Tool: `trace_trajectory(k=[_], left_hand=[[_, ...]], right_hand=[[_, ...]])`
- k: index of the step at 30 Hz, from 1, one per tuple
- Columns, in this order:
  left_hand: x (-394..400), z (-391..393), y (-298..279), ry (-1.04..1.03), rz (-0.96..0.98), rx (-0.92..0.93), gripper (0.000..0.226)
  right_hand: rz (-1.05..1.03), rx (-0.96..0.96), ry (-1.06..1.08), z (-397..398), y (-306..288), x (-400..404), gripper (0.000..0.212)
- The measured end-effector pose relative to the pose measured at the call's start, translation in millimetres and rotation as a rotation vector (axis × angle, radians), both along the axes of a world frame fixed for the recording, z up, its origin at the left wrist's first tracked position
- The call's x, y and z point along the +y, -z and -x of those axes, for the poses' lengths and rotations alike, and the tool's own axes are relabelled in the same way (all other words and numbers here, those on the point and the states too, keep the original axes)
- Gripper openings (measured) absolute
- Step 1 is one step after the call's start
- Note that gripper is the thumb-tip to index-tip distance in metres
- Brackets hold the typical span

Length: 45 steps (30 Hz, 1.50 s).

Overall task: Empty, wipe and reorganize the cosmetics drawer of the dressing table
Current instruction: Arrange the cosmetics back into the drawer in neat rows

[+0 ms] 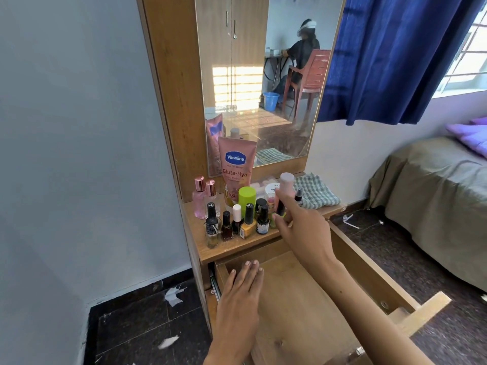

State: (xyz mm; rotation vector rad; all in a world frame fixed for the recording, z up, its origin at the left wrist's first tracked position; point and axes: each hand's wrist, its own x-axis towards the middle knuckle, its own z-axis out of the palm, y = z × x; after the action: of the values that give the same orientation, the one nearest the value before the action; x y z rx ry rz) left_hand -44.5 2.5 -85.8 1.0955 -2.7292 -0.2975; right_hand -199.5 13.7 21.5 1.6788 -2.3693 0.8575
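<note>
The drawer (303, 306) is pulled out below the tabletop (237, 248), and its wooden floor shows bare. The left hand (242, 293) lies flat, fingers straight and together, over the drawer's left rear corner; whether it touches the wood cannot be told.

The right hand (300, 227) reaches over the tabletop's front edge. Its fingers curl round a small bottle (280, 208) with a dark cap, at the right end of the front row.

The cosmetics stand grouped on the tabletop:
- Vaseline tube (236, 167), upright against the mirror (263, 75).
- Two pink perfume bottles (200, 197) at the left.
- Green-capped container (247, 197) in the middle.
- Row of nail polish bottles (247, 219) along the front.
- Pale pink bottle (286, 184) just behind the right hand.

A checked cloth (315, 191) lies crumpled at the tabletop's right rear. A bed (434, 180) stands to the right, below a blue curtain (395, 56).
</note>
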Motion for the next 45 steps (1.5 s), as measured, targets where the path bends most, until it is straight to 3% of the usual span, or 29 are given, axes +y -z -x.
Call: trace_trajectory(k=[8, 11, 14, 18, 23, 31, 35, 45], left_hand=[[-2, 1, -5, 0.038, -0.001, -0.035, 0.073], [2, 1, -6, 0.054, 0.205, 0.095, 0.068], [7, 8, -14, 0.137, 0.249, 0.137, 0.049], [-2, 31, -17, 0.159, 0.382, 0.064, 0.057], [-14, 53, -23, 0.127, 0.346, -0.023, 0.063], [-21, 63, -17, 0.104, 0.289, -0.002, 0.065], [-19, 63, -18, 0.121, 0.253, 0.020, 0.061], [-17, 62, -19, 0.096, 0.291, 0.024, 0.060]], right_hand=[[-0.018, 0.010, -0.010, 5, -7, -12, 0.043], [0.104, 0.041, -0.011, 9, -9, -15, 0.025], [0.191, 0.097, -0.067, 16, -16, -18, 0.017], [0.058, 0.204, -0.146, 23, -31, -26, 0.020], [-0.108, 0.327, -0.104, 21, -33, -43, 0.030], [-0.122, 0.282, -0.048, 24, -26, -56, 0.027], [-0.018, 0.236, -0.053, 27, -25, -48, 0.024], [0.484, 0.093, -0.158, 18, -27, -4, 0.013]])
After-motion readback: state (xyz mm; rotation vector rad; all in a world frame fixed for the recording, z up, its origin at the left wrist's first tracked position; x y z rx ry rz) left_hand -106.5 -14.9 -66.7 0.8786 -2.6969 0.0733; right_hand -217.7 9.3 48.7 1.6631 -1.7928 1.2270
